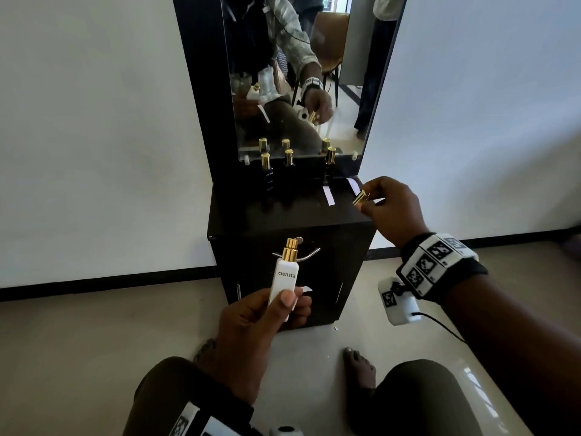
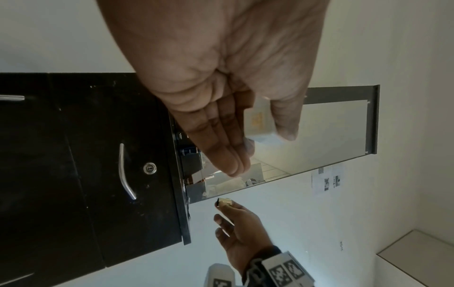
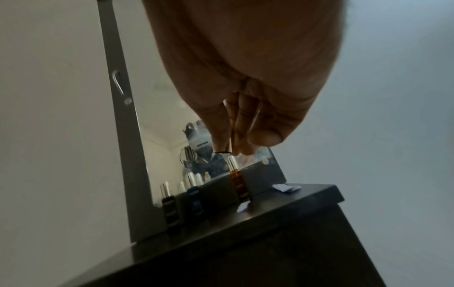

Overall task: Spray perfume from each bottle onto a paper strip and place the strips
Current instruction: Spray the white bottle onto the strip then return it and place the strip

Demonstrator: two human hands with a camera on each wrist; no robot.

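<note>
My left hand (image 1: 292,302) grips a white "clensta" perfume bottle (image 1: 283,278) upright in front of the cabinet, its gold sprayer uncovered. A white paper strip (image 1: 306,289) peeks out behind the fingers of that hand. In the left wrist view the bottle (image 2: 260,120) sits between thumb and fingers. My right hand (image 1: 366,199) pinches the gold cap (image 1: 361,197) over the cabinet's right rear corner; the cap (image 2: 224,202) also shows in the left wrist view. Three dark bottles (image 1: 266,174) (image 1: 288,166) (image 1: 330,165) with gold caps stand along the mirror. Two paper strips (image 1: 328,195) (image 1: 353,185) lie beside the rightmost one.
The black cabinet (image 1: 283,221) has a drawer with a metal handle (image 1: 309,253) facing me. A mirror (image 1: 298,73) rises behind the bottles, against a white wall. My knees and bare feet (image 1: 360,368) rest on the pale floor in front.
</note>
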